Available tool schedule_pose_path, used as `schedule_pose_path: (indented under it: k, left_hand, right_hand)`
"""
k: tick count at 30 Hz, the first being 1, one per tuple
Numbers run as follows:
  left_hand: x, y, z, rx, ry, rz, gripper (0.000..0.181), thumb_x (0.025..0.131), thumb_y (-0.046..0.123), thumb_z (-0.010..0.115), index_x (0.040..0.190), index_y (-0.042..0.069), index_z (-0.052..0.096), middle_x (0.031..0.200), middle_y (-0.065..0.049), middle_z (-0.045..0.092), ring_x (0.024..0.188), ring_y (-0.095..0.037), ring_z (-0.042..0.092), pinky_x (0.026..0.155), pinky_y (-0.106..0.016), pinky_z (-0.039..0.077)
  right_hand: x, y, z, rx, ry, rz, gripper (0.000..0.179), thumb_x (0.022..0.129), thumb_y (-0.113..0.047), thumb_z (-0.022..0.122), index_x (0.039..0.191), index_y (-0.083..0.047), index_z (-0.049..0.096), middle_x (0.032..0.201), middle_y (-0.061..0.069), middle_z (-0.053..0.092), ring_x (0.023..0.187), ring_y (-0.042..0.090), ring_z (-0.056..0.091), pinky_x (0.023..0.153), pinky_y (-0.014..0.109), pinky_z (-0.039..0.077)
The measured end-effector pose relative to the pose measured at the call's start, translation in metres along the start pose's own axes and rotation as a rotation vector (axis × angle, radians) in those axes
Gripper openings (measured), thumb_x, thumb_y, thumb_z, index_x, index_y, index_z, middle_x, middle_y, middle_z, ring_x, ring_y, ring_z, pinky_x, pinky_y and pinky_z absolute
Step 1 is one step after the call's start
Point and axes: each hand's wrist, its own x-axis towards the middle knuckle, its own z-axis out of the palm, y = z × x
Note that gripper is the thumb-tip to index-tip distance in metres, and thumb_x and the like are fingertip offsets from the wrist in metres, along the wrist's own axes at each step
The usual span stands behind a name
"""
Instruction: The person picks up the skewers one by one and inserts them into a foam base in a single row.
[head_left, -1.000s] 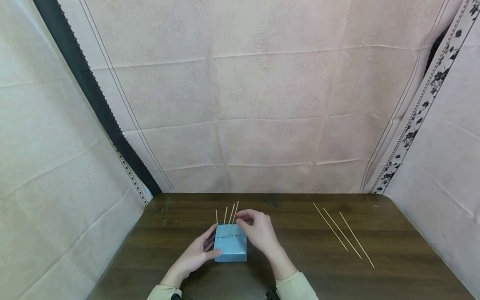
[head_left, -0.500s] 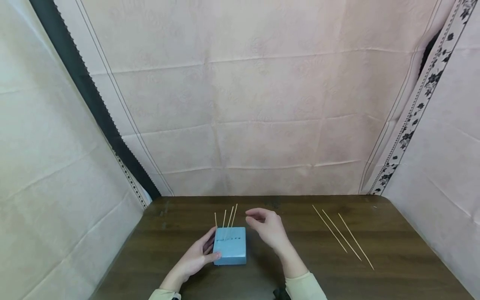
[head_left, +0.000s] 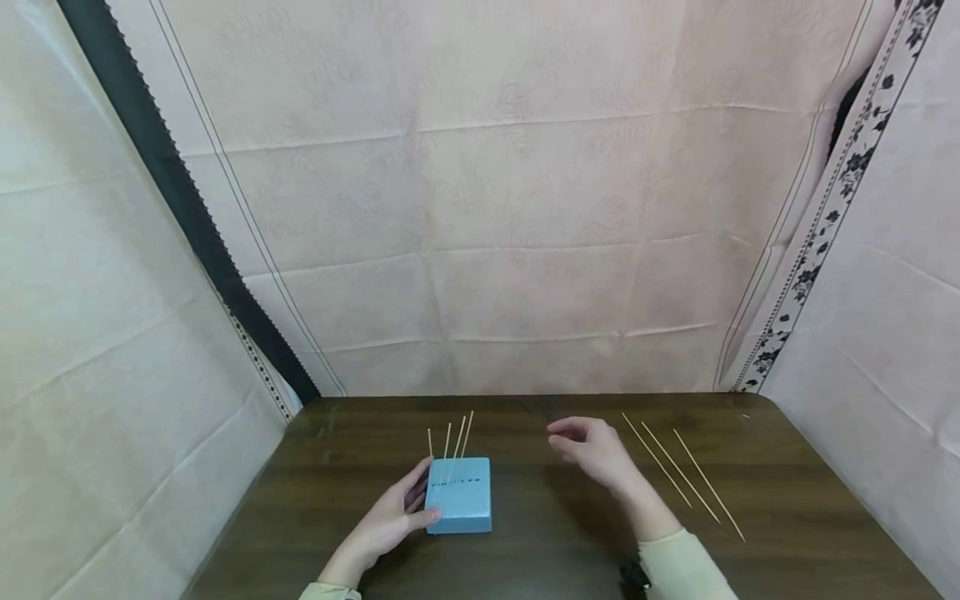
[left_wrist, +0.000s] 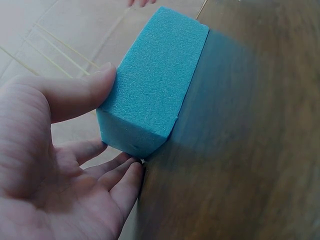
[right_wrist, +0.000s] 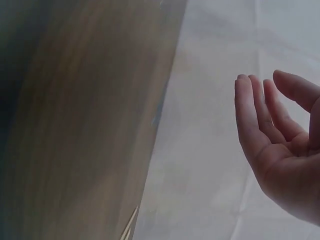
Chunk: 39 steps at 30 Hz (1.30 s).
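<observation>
A light blue foam block (head_left: 459, 504) sits on the table with several thin wooden sticks (head_left: 467, 437) standing up from it, some tilted. A row of dark marks runs across its top. My left hand (head_left: 382, 521) grips the block's left side; in the left wrist view the thumb (left_wrist: 85, 95) presses one face and the fingers lie behind the opposite edge. My right hand (head_left: 596, 454) hovers above the table between the block and the loose sticks. In the right wrist view, that hand (right_wrist: 280, 145) has loosely bent fingers with nothing between them.
Three loose wooden sticks (head_left: 697, 479) lie slanted and roughly parallel on the right of the dark wooden table (head_left: 525, 567). Pale cloth (head_left: 525, 208) hangs behind the table and on both sides.
My right hand has drawn away from the sticks in the block and moved right toward the loose sticks, leaving a stick upright there. The left hand still holds the block.
</observation>
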Motion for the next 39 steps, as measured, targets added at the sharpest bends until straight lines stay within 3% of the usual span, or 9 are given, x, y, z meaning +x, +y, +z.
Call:
schedule_pose_path:
  k: [6, 11, 18, 22, 29, 39]
  left_hand:
    - [-0.001, 0.001, 0.003, 0.007, -0.001, 0.004, 0.097, 0.097, 0.016, 0.081, 0.169, -0.002, 0.02, 0.174, -0.028, 0.019, 0.159, -0.047, 0.021, 0.125, -0.057, 0.027]
    - [-0.001, 0.001, 0.004, 0.012, -0.006, 0.002, 0.096, 0.097, 0.017, 0.081, 0.169, -0.002, 0.019, 0.174, -0.029, 0.019, 0.159, -0.048, 0.021, 0.125, -0.058, 0.028]
    - [0.0, -0.001, 0.002, 0.019, 0.002, 0.0, 0.097, 0.097, 0.018, 0.081, 0.169, -0.001, 0.02, 0.173, -0.028, 0.021, 0.159, -0.048, 0.021, 0.125, -0.058, 0.027]
    - [0.0, -0.001, 0.001, 0.019, 0.003, -0.007, 0.097, 0.096, 0.019, 0.082, 0.169, -0.001, 0.021, 0.174, -0.028, 0.02, 0.159, -0.047, 0.02, 0.126, -0.058, 0.026]
    - [0.0, -0.002, -0.001, 0.018, 0.004, -0.005, 0.097, 0.097, 0.02, 0.081, 0.169, -0.001, 0.02, 0.173, -0.028, 0.021, 0.159, -0.048, 0.021, 0.126, -0.059, 0.026]
    - [-0.001, 0.0, 0.0, 0.021, 0.006, -0.008, 0.097, 0.097, 0.02, 0.081, 0.169, 0.0, 0.02, 0.174, -0.028, 0.02, 0.159, -0.048, 0.021, 0.125, -0.059, 0.026]
  right_hand:
    - [-0.01, 0.026, -0.049, -0.071, -0.03, 0.041, 0.029, 0.099, -0.006, 0.076, 0.124, 0.007, 0.073, 0.115, 0.022, 0.076, 0.102, 0.03, 0.075, 0.083, 0.041, 0.066]
    - [-0.022, 0.04, -0.088, -0.115, -0.075, 0.078, 0.036, 0.097, -0.002, 0.076, 0.128, 0.014, 0.067, 0.119, 0.028, 0.073, 0.103, 0.031, 0.075, 0.085, 0.04, 0.065]
    - [-0.032, 0.054, -0.124, -0.192, -0.086, 0.08, 0.039, 0.093, 0.006, 0.073, 0.128, 0.018, 0.064, 0.118, 0.03, 0.072, 0.103, 0.035, 0.074, 0.083, 0.034, 0.063]
    - [-0.034, 0.064, -0.133, -0.182, -0.102, 0.099, 0.041, 0.09, 0.011, 0.071, 0.129, 0.021, 0.061, 0.118, 0.032, 0.071, 0.102, 0.04, 0.074, 0.082, 0.035, 0.063]
    - [-0.031, 0.073, -0.137, -0.236, -0.06, 0.095, 0.042, 0.083, 0.018, 0.071, 0.125, 0.017, 0.065, 0.113, 0.029, 0.073, 0.101, 0.04, 0.074, 0.075, 0.032, 0.062]
    - [-0.028, 0.07, -0.133, -0.352, -0.038, 0.128, 0.049, 0.079, 0.014, 0.079, 0.127, 0.01, 0.068, 0.11, 0.021, 0.074, 0.1, 0.034, 0.072, 0.078, 0.036, 0.06]
